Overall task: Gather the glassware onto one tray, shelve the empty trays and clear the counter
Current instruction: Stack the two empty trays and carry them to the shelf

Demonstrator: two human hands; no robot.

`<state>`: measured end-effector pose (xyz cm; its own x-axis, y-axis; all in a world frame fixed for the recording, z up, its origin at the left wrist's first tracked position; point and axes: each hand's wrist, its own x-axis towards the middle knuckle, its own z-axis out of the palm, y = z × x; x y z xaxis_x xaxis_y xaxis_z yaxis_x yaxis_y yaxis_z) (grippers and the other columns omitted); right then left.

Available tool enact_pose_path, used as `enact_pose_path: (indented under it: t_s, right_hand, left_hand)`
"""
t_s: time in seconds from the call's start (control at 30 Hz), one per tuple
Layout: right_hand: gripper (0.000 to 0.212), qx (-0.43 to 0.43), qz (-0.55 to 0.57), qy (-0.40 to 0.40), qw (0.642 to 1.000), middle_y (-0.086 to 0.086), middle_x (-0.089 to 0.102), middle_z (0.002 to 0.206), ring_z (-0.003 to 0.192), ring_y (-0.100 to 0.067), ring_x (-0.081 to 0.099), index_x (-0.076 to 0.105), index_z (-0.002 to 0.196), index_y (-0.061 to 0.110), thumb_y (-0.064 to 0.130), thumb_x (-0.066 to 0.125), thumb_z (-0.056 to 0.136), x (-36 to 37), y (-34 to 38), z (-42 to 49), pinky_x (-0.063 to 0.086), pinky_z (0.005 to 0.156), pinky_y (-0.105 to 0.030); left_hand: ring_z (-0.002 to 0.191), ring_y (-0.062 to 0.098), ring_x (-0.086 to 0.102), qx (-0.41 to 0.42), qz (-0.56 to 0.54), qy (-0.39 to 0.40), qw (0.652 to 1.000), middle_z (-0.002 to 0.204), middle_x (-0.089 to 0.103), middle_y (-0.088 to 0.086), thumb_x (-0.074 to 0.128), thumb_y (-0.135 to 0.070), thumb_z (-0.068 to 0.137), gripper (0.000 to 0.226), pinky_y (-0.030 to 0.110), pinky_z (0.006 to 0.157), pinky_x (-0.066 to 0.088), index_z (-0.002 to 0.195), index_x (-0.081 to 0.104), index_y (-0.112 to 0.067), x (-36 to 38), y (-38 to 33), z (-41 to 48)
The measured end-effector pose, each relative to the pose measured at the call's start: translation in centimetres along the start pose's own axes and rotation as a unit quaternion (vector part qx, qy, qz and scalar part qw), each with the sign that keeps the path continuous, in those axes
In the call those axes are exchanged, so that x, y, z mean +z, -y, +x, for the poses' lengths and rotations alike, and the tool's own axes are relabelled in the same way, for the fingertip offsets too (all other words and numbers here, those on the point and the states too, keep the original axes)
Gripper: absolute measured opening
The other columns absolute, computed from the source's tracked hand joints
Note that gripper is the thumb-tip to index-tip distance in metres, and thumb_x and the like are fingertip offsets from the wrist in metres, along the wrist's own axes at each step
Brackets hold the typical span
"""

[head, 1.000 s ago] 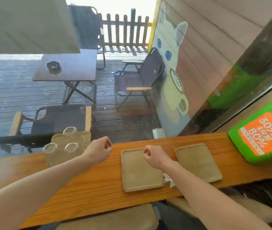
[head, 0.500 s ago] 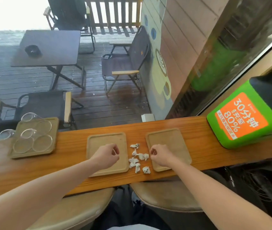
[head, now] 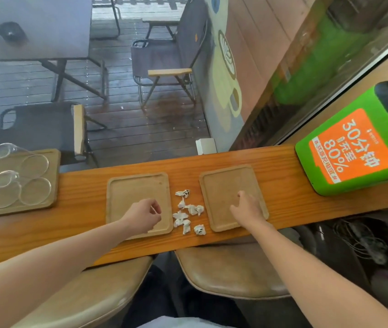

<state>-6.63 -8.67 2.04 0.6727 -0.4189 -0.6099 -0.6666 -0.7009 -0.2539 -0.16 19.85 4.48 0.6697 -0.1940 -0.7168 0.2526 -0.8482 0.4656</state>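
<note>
- The left hand [head: 143, 215], in the lower middle of the frame, has its grip curled together in a loose fist; it holds nothing that I can see, and it hangs over the near right corner of the middle tray [head: 138, 200].
- The right hand [head: 247, 209] has its grip apart, the fingers [head: 241, 195] spread flat on the right tray [head: 229, 190]; it is clamped on nothing.
- Both these trays are empty and lie flat on the orange wooden surface [head: 81, 223].
- Between them lie small crumpled paper scraps [head: 187, 210], directly on the wood.
- At the left edge of the frame the third tray [head: 54, 162] carries the clear glasses [head: 34, 165], standing close together.
- A green and orange box [head: 354, 147] stands at the right end of the surface.
- Below the surface are two tan stools [head: 231, 273].
</note>
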Motion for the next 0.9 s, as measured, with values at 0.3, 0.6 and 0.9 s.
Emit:
enact_pose_path:
  t_s: [0.3,0.6,0.9]
  right_hand:
    - [0.087,0.131,0.005,-0.028,0.991,-0.016,0.029,0.151,0.134,-0.041,0.033,0.029,0.151,0.014,0.047,0.073,0.085,-0.2,-5.8,4.5,0.038,0.104,-0.05]
    - [0.069,0.211,0.161,-0.053,0.963,-0.017,0.057,0.131,0.122,-0.037,0.051,0.052,0.126,0.008,0.035,0.087,0.074,0.3,-7.5,5.4,0.047,0.1,-0.051]
    - [0.06,0.205,0.192,-0.094,0.955,-0.015,0.048,0.132,0.122,-0.038,0.047,0.05,0.125,0.014,0.029,0.084,0.077,1.7,-7.7,5.5,0.043,0.104,-0.053]
  left_hand:
    - [0.076,0.021,0.074,-0.077,-0.163,0.059,0.982,0.097,0.07,0.009,0.066,-0.012,0.092,0.008,0.026,0.058,0.06,0.098,0.065,-0.016,2.5,-0.6,3.5]
    - [0.094,0.025,0.074,-0.112,-0.29,0.145,0.939,0.108,0.072,0.013,0.064,-0.01,0.094,0.019,0.036,0.078,0.063,0.112,0.064,-0.01,6.1,-2.0,5.4]
    - [0.102,0.022,0.069,-0.122,-0.345,0.204,0.908,0.118,0.067,0.015,0.055,-0.001,0.098,0.041,0.028,0.078,0.06,0.138,0.049,0.002,10.3,-5.1,6.0]
